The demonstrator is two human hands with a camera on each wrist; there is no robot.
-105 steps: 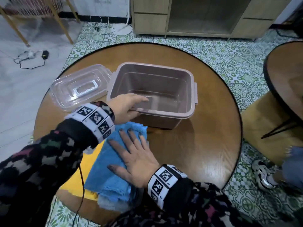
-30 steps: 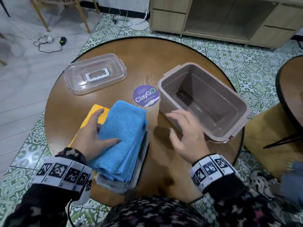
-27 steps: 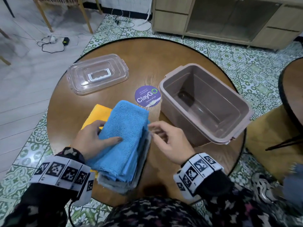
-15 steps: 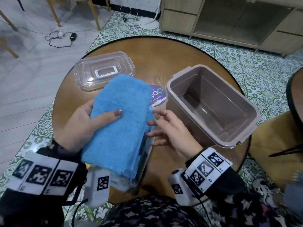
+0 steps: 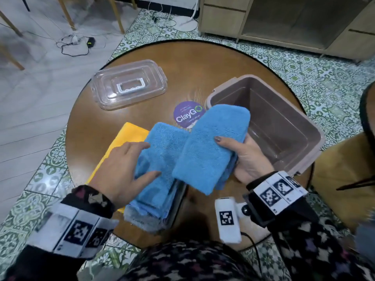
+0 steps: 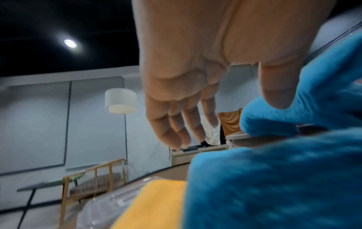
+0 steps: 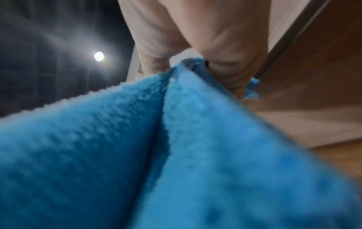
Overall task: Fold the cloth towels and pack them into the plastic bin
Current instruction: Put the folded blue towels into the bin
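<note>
1. Two hands work over a round wooden table (image 5: 203,63) in the head view. The right hand (image 5: 246,157) grips a folded blue towel (image 5: 211,142), thumb on top and fingers underneath, holding it above the table; the towel's far end overlaps the near-left rim of the brown plastic bin (image 5: 300,138). The left hand (image 5: 121,169) lies flat, fingers straight, on a stack of blue towels (image 5: 160,159) that rests on a yellow cloth (image 5: 125,136) at the table's near-left edge. A clear lid (image 5: 129,84) with a white handle sits at far left, well apart from the bin, and a purple round sticker (image 5: 187,116) lies between them. The bin stands by the table's right edge with nothing visible inside. Patterned green floor tiles (image 5: 304,67) surround the table; a wooden cabinet (image 5: 284,21) stands beyond it.

2. Left wrist view: the left hand (image 6: 195,69) hangs with fingers straight and together, the thumb touching blue towel pile (image 6: 274,186). The yellow cloth (image 6: 156,206) shows below, and a white lamp (image 6: 120,100) stands against a grey wall.

3. Right wrist view: the right hand (image 7: 205,46) pinches the folded blue towel (image 7: 137,155), which fills most of the blurred frame; wooden tabletop (image 7: 313,108) shows at right.
</note>
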